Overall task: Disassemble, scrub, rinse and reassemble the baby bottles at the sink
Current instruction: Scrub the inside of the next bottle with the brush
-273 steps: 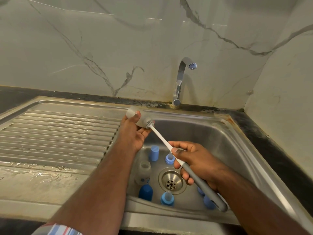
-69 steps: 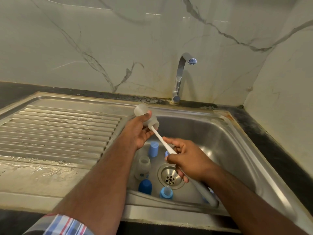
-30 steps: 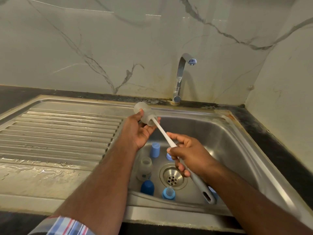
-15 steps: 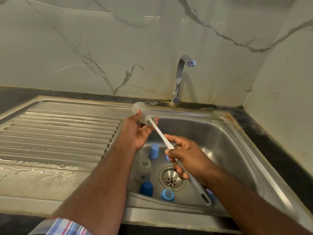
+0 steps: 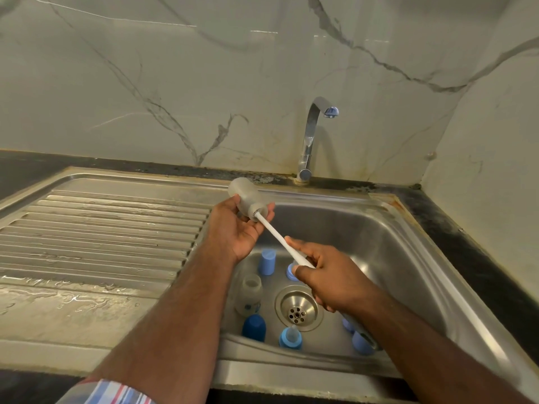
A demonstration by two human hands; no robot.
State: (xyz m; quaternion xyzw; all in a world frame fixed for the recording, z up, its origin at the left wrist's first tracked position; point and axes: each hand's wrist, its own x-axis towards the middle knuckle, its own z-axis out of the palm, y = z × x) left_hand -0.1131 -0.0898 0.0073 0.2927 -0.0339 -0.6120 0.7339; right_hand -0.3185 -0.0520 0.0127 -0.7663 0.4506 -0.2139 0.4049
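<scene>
My left hand (image 5: 236, 228) grips a frosted baby bottle (image 5: 244, 197), held tilted over the sink's left rim with its mouth toward me. My right hand (image 5: 326, 275) holds the bottle brush (image 5: 277, 233) by its white shaft; the brush head is inside the bottle and hidden. On the basin floor stand a second clear bottle (image 5: 248, 294), a light blue cap (image 5: 267, 261), a dark blue cap (image 5: 253, 328), a blue collar with teat (image 5: 290, 337), and more blue parts (image 5: 360, 341) partly behind my right arm.
The steel sink basin (image 5: 408, 258) has a round drain (image 5: 297, 307) in its middle. A chrome tap (image 5: 312, 135) stands behind, with no water running. A wet ribbed drainboard (image 5: 96, 234) lies to the left. Marble walls close the back and right.
The brush has been sliding in and out of the bottle. My right hand has shifted slightly up the shaft; the bottle stays in my left hand at about the same spot.
</scene>
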